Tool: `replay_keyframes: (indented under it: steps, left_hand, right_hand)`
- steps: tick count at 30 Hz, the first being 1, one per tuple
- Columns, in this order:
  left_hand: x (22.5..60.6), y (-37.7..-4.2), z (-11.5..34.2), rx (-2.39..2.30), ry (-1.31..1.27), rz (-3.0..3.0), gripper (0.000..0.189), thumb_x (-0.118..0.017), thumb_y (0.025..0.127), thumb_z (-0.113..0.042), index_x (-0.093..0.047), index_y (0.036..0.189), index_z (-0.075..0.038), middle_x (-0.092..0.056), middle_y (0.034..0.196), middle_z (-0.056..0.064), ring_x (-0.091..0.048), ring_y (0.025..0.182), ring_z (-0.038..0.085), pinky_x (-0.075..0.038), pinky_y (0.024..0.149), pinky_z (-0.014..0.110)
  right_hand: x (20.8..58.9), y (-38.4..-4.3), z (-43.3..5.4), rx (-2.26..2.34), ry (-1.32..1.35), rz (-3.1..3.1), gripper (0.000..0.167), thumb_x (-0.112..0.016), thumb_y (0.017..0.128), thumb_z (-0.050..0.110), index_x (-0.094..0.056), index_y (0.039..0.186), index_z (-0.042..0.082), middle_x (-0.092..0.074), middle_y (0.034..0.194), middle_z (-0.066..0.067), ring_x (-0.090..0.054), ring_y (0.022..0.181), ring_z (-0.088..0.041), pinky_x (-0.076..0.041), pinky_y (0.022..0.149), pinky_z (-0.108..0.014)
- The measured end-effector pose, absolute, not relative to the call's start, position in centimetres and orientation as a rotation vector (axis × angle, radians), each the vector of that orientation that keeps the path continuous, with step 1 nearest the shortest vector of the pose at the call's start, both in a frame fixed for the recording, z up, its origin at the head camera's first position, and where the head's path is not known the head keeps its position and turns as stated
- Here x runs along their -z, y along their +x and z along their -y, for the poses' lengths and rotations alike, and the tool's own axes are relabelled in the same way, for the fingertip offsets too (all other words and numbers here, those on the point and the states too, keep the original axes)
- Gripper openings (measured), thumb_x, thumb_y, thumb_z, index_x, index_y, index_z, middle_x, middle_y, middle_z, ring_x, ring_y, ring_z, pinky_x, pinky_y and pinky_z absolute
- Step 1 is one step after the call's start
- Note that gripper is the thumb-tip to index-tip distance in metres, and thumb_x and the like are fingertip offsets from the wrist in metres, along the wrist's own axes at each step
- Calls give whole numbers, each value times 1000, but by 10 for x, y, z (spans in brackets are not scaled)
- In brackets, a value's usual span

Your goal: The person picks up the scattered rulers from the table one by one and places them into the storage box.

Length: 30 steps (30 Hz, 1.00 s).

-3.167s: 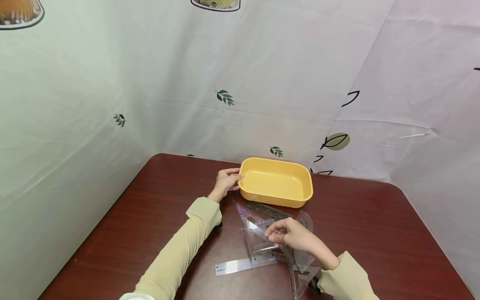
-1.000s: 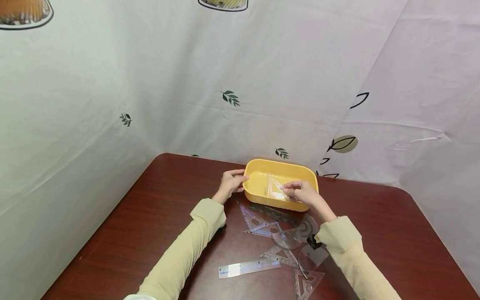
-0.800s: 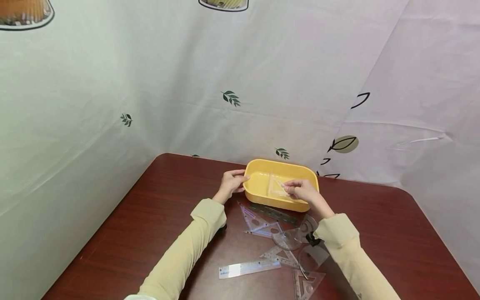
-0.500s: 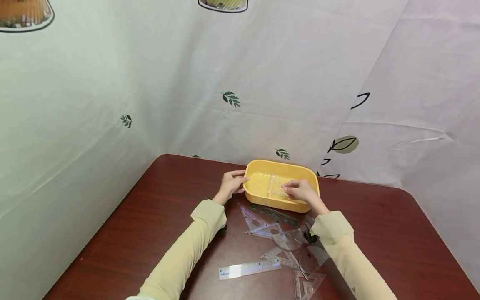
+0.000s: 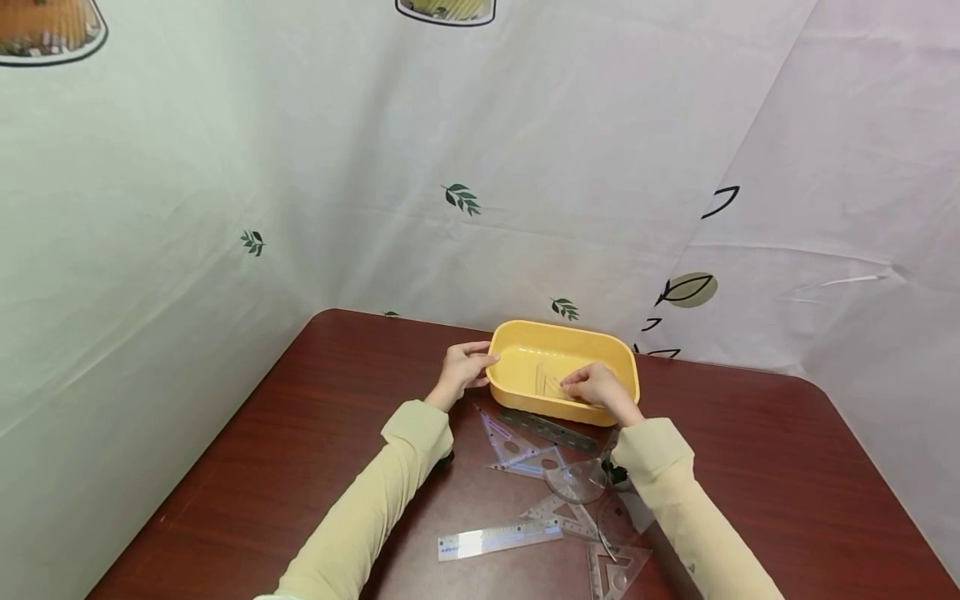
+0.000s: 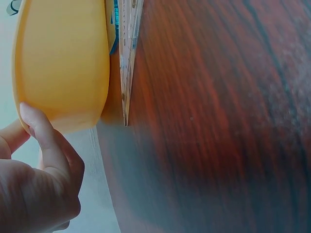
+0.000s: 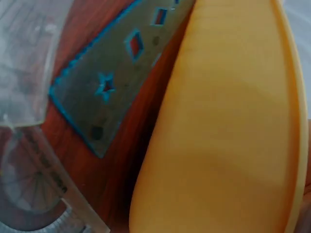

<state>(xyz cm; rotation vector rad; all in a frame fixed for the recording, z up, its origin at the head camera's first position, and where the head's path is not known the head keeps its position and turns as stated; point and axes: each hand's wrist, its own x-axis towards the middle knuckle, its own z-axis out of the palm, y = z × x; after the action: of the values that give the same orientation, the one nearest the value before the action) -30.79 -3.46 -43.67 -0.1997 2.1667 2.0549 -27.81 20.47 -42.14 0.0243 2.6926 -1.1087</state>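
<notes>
My left hand [image 5: 461,369] pinches the left rim of a yellow plastic tray [image 5: 540,406], thumb inside and fingers outside. The left wrist view shows that hand [image 6: 43,179] at the tray's edge [image 6: 63,63]. Inside the tray, a clear triangular set square [image 5: 550,382] is low near the bottom, and my right hand [image 5: 600,388] pinches its right corner between thumb and fingertips. In the right wrist view the tray's outer wall [image 7: 218,121] hides the fingers. A dark stencil ruler [image 7: 80,99] with star and diamond cut-outs lies beside that wall.
In front of the tray lie a purple-marked set square [image 5: 495,429], a clear protractor [image 5: 577,483], a straight clear ruler [image 5: 495,539] and another set square [image 5: 596,575]. Several pieces overlap. A white printed cloth [image 5: 375,208] hangs behind the brown table [image 5: 337,375].
My right hand has carried the clear set square from above the table into the tray, then lowered it towards the bottom. My left hand stays at the tray's rim.
</notes>
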Motion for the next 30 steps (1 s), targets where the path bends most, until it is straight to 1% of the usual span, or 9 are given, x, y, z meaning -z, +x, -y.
replay_keyframes:
  steps: [3,7,15,21,26,30]
  left_hand:
    - [438,-308,34,-2048,-204,-2170,41,-72,86,-11,-63,126,-5,-70,108,18,-63,61,6,-54,48,15]
    - [438,-308,34,-2044,-208,-2173,41,-72,86,-11,-63,126,-6,-70,108,18,-63,61,6,-54,49,16]
    - [438,-309,33,-2050,-213,-2171,41,-72,85,-12,-63,125,-6,-69,109,19,-64,61,7,-55,49,16]
    - [437,-308,33,-2063,-211,-2170,41,-72,86,-12,-63,125,-5,-70,107,18,-64,62,7,-54,48,16]
    - [437,-307,34,-2073,-199,-2168,41,-71,86,-11,-63,125,-5,-70,106,17,-64,65,8,-54,49,15]
    - [438,-307,33,-2070,-200,-2173,41,-72,85,-11,-63,125,-5,-70,106,17,-66,67,10,-54,49,15]
  right_hand:
    - [424,-278,-203,1005,20,-2746,18,-67,89,15,-75,97,1,-72,95,-13,-55,70,-12,-43,58,-19]
    - [426,-279,-202,968,69,-2746,18,-68,89,18,-75,96,3,-71,101,-14,-55,75,-15,-43,61,-20]
    - [429,-280,-203,929,77,-2758,21,-71,87,19,-74,96,1,-69,105,-16,-55,80,-18,-44,64,-21]
    - [428,-280,-203,922,87,-2756,20,-70,86,16,-73,97,1,-69,104,-16,-54,78,-17,-42,62,-20]
    - [429,-282,-202,889,92,-2761,18,-63,86,9,-74,98,3,-69,99,-13,-49,69,-15,-39,56,-20]
    - [429,-282,-203,914,98,-2780,20,-60,89,11,-73,101,4,-70,99,-12,-50,69,-14,-40,56,-20]
